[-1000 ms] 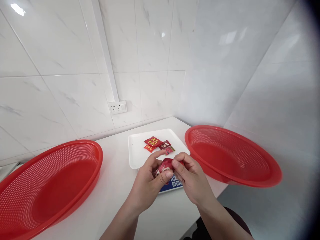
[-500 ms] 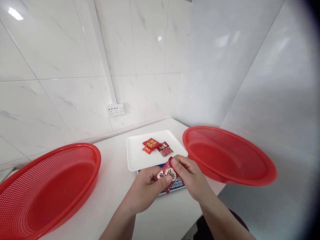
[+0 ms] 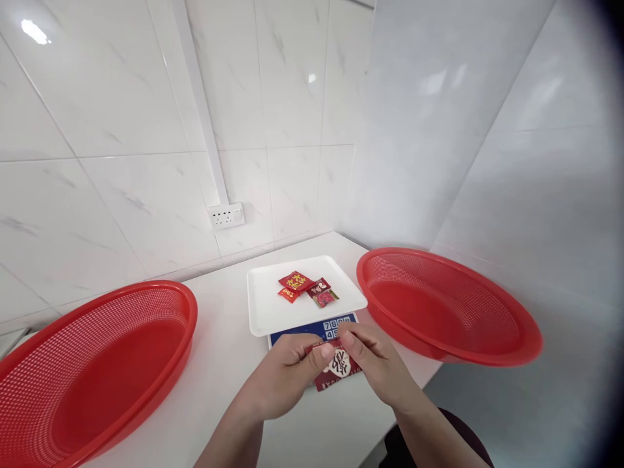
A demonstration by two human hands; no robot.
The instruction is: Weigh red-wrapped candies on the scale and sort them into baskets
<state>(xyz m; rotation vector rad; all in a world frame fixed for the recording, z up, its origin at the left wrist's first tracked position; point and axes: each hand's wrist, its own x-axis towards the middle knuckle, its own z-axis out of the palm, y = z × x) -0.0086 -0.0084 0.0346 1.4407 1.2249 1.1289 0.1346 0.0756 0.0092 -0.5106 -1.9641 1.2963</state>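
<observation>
Between both hands is a dark red printed packet (image 3: 336, 367) with a pale round patch and dark lettering. My left hand (image 3: 292, 370) pinches its upper left edge, thumb on top. At the upper right edge, my right hand (image 3: 373, 354) pinches it between thumb and fingers. The packet hangs in front of a scale's blue keypad (image 3: 307, 329) and hides part of it. Behind, on the white weighing tray (image 3: 266, 312), lie several small packets: a red one with yellow lettering (image 3: 296, 281), a smaller red one (image 3: 289, 295), and dark red and pink ones (image 3: 324, 297).
A red mesh basket (image 3: 182, 325) stands at the left of the white table (image 3: 214, 390). Another red basket (image 3: 487, 354) is at the right, beside the tray. Behind the table rises a tiled wall with a power socket (image 3: 226, 216).
The packet has turned and come down a little, its printed face now spread flatter between my hands. Both hands have lowered slightly, uncovering more of the scale's keypad.
</observation>
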